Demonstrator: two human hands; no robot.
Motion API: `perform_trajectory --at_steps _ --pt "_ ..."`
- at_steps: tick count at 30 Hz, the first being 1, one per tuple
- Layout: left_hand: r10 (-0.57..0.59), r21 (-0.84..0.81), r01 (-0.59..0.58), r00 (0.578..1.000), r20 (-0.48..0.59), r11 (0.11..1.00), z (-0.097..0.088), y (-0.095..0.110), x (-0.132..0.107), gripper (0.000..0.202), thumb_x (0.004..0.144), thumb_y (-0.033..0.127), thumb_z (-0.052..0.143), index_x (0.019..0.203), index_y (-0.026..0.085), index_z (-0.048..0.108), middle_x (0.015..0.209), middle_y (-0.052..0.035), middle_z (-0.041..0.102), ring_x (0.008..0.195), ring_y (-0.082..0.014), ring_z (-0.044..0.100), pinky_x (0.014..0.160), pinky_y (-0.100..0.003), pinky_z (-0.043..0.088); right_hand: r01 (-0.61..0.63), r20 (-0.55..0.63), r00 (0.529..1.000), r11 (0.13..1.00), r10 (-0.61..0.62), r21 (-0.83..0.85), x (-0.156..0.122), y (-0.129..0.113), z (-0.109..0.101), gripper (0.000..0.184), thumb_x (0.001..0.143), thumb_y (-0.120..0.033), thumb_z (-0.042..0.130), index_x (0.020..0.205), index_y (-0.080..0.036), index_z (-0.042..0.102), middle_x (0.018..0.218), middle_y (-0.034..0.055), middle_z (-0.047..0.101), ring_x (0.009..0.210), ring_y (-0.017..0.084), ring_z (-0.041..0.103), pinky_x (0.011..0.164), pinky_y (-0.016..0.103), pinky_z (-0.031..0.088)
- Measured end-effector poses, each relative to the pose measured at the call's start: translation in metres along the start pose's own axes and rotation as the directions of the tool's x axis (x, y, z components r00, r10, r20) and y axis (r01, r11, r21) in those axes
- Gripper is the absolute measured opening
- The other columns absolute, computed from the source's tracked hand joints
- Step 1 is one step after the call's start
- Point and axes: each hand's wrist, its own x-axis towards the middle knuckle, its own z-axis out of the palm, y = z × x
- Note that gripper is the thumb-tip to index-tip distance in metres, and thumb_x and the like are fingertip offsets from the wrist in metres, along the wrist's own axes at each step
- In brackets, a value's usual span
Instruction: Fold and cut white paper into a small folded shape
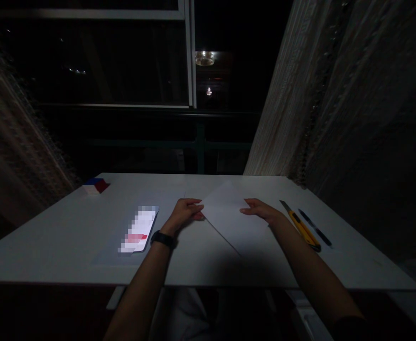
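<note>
Between my two hands is a white sheet of paper [229, 213], turned so that one corner points away from me and another toward me. My left hand [188, 210], with a dark watch on its wrist, pinches the paper's left corner between thumb and fingers. On the opposite side my right hand [259, 209] grips the right edge, thumb on top. The sheet's lower left edge casts a thin dark line on the table. Left of my left hand lies a phone [140, 229] with a lit, pixelated screen, resting on a pale sheet [108, 253].
A yellow box cutter [302, 229] with its blade out and a dark pen [314, 228] lie on the right of the white table [69, 237]. At the far left stands a puzzle cube [94, 185]. Curtains [279, 94] flank a dark window behind.
</note>
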Motion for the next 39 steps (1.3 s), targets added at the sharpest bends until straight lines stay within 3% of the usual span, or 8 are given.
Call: perform_trajectory --at_steps 5,13,17,21,24,27,32,39 --pt "-0.018 -0.092 0.021 0.999 0.032 0.996 -0.003 0.004 -0.004 0.035 0.065 0.012 0.073 0.098 0.004 0.063 0.081 -0.0130 0.069 0.064 -0.0179 0.066 0.062 -0.027 0.056 -0.029 -0.005 1.000 0.997 0.030 0.073 -0.002 -0.001 -0.003 0.052 0.059 -0.026 0.074 0.108 -0.016 0.061 0.091 0.0060 0.069 0.068 0.017 0.064 0.063 0.027 0.048" --pt "-0.046 -0.071 0.062 0.978 0.204 0.996 -0.006 0.004 -0.006 0.030 0.065 0.014 0.073 0.092 0.005 0.065 0.089 -0.0144 0.067 0.075 -0.0194 0.066 0.072 -0.028 0.055 -0.082 -0.019 0.996 0.996 0.083 0.044 0.001 0.001 -0.012 0.045 0.056 -0.023 0.075 0.099 -0.014 0.066 0.085 0.0047 0.070 0.065 0.015 0.063 0.063 0.027 0.046" --pt "-0.089 -0.006 0.096 0.948 0.306 0.995 -0.005 0.003 -0.007 0.033 0.064 0.020 0.075 0.090 0.005 0.064 0.086 -0.0148 0.066 0.069 -0.0205 0.067 0.068 -0.030 0.055 -0.059 0.064 0.996 0.997 0.055 0.052 -0.002 0.001 -0.009 0.052 0.060 -0.027 0.072 0.109 -0.015 0.061 0.090 0.0060 0.069 0.070 0.017 0.064 0.066 0.028 0.047" --pt "-0.113 0.005 0.121 0.905 0.411 0.993 -0.002 0.004 -0.011 0.033 0.065 0.024 0.074 0.090 0.005 0.064 0.087 -0.0150 0.066 0.075 -0.0222 0.067 0.069 -0.030 0.054 -0.056 0.154 0.987 0.996 0.045 0.070 -0.003 0.002 -0.005 0.060 0.058 -0.023 0.073 0.115 -0.019 0.056 0.098 0.0072 0.067 0.078 0.020 0.063 0.069 0.032 0.050" --pt "-0.097 -0.019 0.115 0.907 0.410 0.993 -0.002 0.003 -0.011 0.031 0.066 0.022 0.073 0.091 0.006 0.064 0.086 -0.0141 0.067 0.078 -0.0213 0.066 0.071 -0.030 0.054 -0.096 0.240 0.969 0.988 0.065 0.119 -0.002 0.004 -0.005 0.073 0.054 -0.022 0.075 0.122 -0.024 0.049 0.104 0.0064 0.064 0.079 0.023 0.063 0.067 0.038 0.052" --pt "-0.084 -0.050 0.111 0.920 0.383 0.993 -0.003 0.002 -0.008 0.032 0.066 0.020 0.073 0.093 0.006 0.064 0.088 -0.0141 0.067 0.078 -0.0216 0.066 0.072 -0.032 0.054 -0.083 0.277 0.960 0.986 0.040 0.142 -0.005 0.002 -0.003 0.075 0.056 -0.021 0.074 0.125 -0.023 0.045 0.106 0.0071 0.063 0.080 0.023 0.064 0.065 0.035 0.051" --pt "-0.097 -0.058 0.123 0.938 0.332 0.991 -0.004 0.002 -0.007 0.034 0.064 0.018 0.074 0.094 0.007 0.063 0.090 -0.0128 0.066 0.078 -0.0214 0.066 0.073 -0.030 0.054 -0.027 0.191 0.981 0.995 0.009 0.094 -0.009 -0.004 0.002 0.060 0.059 -0.017 0.072 0.117 -0.016 0.054 0.102 0.0073 0.065 0.085 0.020 0.063 0.076 0.030 0.048" --pt "-0.081 -0.128 0.139 0.923 0.375 0.982 -0.007 0.003 -0.009 0.039 0.068 0.012 0.070 0.106 0.007 0.060 0.105 -0.0161 0.062 0.085 -0.0232 0.065 0.076 -0.031 0.054 -0.090 0.120 0.990 0.988 0.074 0.129 -0.006 0.003 -0.005 0.057 0.058 -0.020 0.074 0.113 -0.015 0.058 0.096 0.0081 0.068 0.077 0.020 0.065 0.070 0.031 0.050"
